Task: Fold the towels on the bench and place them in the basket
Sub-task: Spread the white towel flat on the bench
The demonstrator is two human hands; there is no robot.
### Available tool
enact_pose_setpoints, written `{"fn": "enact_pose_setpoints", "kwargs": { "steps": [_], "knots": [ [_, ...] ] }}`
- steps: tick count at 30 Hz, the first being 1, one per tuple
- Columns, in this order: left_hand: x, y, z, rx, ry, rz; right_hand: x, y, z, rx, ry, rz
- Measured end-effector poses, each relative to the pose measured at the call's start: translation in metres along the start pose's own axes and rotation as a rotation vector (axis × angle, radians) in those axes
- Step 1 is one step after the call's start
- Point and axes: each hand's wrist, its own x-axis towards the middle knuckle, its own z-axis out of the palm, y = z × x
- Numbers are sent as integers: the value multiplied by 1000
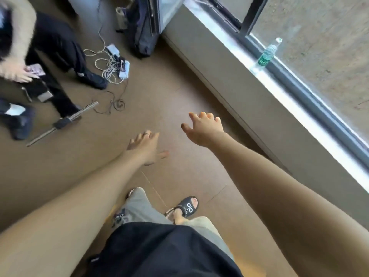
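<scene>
Both my arms stretch forward over a brown floor. My left hand (146, 147) has its fingers spread and holds nothing. My right hand (205, 127) is a little farther ahead, fingers splayed, also with nothing in it. No towel, bench or basket shows in the head view. My feet in black sandals (186, 206) stand below the hands.
A grey low wall (229, 80) with a window sill runs along the right; a green-labelled water bottle (268, 52) stands on it. Another person (46, 56) in dark trousers is at the left. Tangled cables with chargers (112, 64), a metal bar (63, 122) and a dark bag (141, 31) lie on the floor.
</scene>
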Motion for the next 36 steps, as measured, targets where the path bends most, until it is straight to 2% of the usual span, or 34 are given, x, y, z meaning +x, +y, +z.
{"fn": "enact_pose_setpoints", "kwargs": {
  "steps": [8,13,18,24,27,31,36],
  "knots": [
    [-36,-187,-17,-240,61,-210,46,-212,-20,-179,11,-308],
    [-80,-320,-2,-416,114,-429,66,-376,-4,-314,-60,-535],
    [-127,-414,5,-593,189,-622,60,-517,9,-477,-71,-764],
    [-174,-503,8,-733,247,-823,39,-673,27,-551,-128,-997],
    [-188,-543,14,-770,249,-941,32,-739,31,-617,-148,-1179],
    [-201,-590,11,-869,286,-1078,27,-820,42,-671,-269,-1261],
    [-214,-641,3,-1012,317,-1222,23,-909,66,-809,-195,-1450]
  ]
}}
